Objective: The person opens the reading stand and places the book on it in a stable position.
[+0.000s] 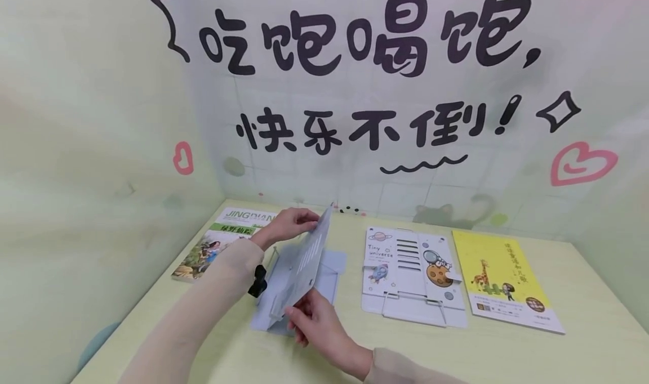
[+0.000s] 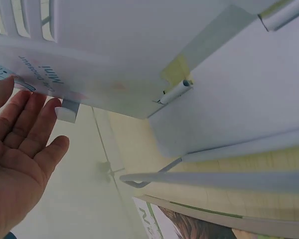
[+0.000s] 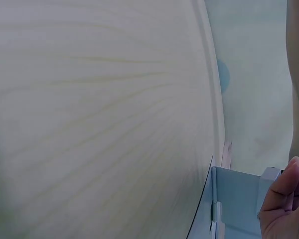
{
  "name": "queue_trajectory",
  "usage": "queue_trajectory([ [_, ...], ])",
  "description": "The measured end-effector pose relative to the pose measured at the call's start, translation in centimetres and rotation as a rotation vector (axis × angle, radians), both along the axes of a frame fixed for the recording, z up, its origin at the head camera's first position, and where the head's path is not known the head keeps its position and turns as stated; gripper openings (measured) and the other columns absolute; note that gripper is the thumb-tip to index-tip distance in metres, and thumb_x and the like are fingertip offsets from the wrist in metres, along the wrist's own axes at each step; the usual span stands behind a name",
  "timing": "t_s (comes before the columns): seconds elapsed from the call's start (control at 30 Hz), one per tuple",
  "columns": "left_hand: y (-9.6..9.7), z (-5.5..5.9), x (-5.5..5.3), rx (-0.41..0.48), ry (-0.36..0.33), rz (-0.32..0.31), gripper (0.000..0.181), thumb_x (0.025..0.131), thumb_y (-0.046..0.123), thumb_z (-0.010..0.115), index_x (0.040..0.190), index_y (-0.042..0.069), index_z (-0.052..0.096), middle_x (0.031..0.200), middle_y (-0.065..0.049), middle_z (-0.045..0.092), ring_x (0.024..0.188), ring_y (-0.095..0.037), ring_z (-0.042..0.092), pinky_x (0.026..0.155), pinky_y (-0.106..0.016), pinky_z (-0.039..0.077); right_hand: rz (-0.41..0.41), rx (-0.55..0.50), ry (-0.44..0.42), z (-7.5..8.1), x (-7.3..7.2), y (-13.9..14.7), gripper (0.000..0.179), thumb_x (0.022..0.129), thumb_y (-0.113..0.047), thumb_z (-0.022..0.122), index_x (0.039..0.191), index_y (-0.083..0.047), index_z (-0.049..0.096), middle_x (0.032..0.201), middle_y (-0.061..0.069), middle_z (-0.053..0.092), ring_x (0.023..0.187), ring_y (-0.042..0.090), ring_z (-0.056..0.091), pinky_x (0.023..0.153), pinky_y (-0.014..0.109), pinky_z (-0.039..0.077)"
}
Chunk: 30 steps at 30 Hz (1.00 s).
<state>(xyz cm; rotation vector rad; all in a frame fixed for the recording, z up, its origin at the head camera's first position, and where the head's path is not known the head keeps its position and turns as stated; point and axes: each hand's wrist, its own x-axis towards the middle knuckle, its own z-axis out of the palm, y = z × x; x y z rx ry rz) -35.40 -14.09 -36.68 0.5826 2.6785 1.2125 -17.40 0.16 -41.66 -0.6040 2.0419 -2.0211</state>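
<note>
A light-coloured book stand point(image 1: 332, 291) lies on the table, its slotted panel point(image 1: 310, 260) tilted up steeply from the base. At the panel's upper left my left hand point(image 1: 289, 224) pinches the edge. In the left wrist view, the thumb of that hand point(image 2: 20, 159) is at the printed face, which reads "Mini" and "Cute Dinosaur", beside a small metal clip point(image 2: 67, 110). My right hand point(image 1: 324, 327) holds the panel's lower edge between thumb and fingers. The right wrist view shows part of this hand point(image 3: 289, 211) at a pale blue part of the stand point(image 3: 239, 194).
A second book stand point(image 1: 413, 271) with space pictures lies folded flat to the right. Beyond it is a yellow book point(image 1: 499, 277). Another book point(image 1: 218, 243) with a green title band lies at the left, partly behind my left arm. A printed wall sheet point(image 1: 324, 175) hangs behind the table.
</note>
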Motion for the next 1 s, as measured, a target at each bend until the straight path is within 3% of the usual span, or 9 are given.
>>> queue_trajectory([
  [0.13, 0.0, 0.0, -0.1, 0.007, -0.006, -0.016, 0.029, 0.095, 0.017, 0.056, 0.120, 0.003, 0.060, 0.115, -0.013, 0.064, 0.104, -0.023, 0.062, 0.090, -0.037, 0.050, 0.004, 0.005, 0.015, 0.0, -0.1, 0.1, 0.018, 0.094, -0.011, 0.056, 0.103, 0.003, 0.048, 0.070, 0.009, 0.059, 0.045, 0.005, 0.049, 0.040, 0.017, 0.043],
  [0.3, -0.2, -0.4, -0.4, -0.002, 0.013, 0.008, 0.029, 0.096, 0.017, 0.055, 0.121, 0.003, 0.060, 0.115, -0.013, 0.064, 0.104, -0.023, 0.061, 0.089, -0.037, 0.050, 0.004, 0.035, 0.043, -0.1, -0.3, 0.4, 0.016, 0.096, -0.011, 0.052, 0.105, 0.002, 0.046, 0.072, 0.011, 0.059, 0.045, 0.006, 0.050, 0.040, 0.018, 0.044],
  [0.57, -1.1, -0.7, -0.9, 0.012, 0.034, 0.137, 0.033, 0.095, 0.018, 0.056, 0.123, 0.001, 0.057, 0.119, -0.016, 0.062, 0.111, -0.028, 0.058, 0.091, -0.038, 0.049, -0.064, 0.105, 0.085, 0.1, -1.6, 2.6, 0.016, 0.096, -0.013, 0.052, 0.096, 0.002, 0.047, 0.073, 0.014, 0.061, 0.046, 0.005, 0.050, 0.041, 0.020, 0.047],
  [0.77, -2.6, -0.9, -0.7, 0.063, 0.042, 0.240, 0.037, 0.094, 0.018, 0.057, 0.125, -0.001, 0.054, 0.124, -0.020, 0.058, 0.116, -0.033, 0.054, 0.095, -0.042, 0.047, -0.169, 0.095, 0.062, 0.2, -3.6, 4.9, 0.016, 0.095, -0.009, 0.054, 0.094, 0.005, 0.046, 0.075, 0.020, 0.059, 0.047, 0.007, 0.051, 0.043, 0.020, 0.048],
  [1.0, -3.8, -1.7, -0.3, 0.100, 0.093, 0.332, 0.033, 0.093, 0.013, 0.059, 0.122, -0.002, 0.055, 0.120, -0.020, 0.060, 0.110, -0.031, 0.058, 0.091, -0.039, 0.050, -0.310, 0.075, -0.014, 0.3, -6.0, 6.7, 0.015, 0.090, -0.005, 0.061, 0.093, 0.005, 0.051, 0.070, 0.007, 0.056, 0.050, 0.010, 0.052, 0.046, 0.020, 0.048],
])
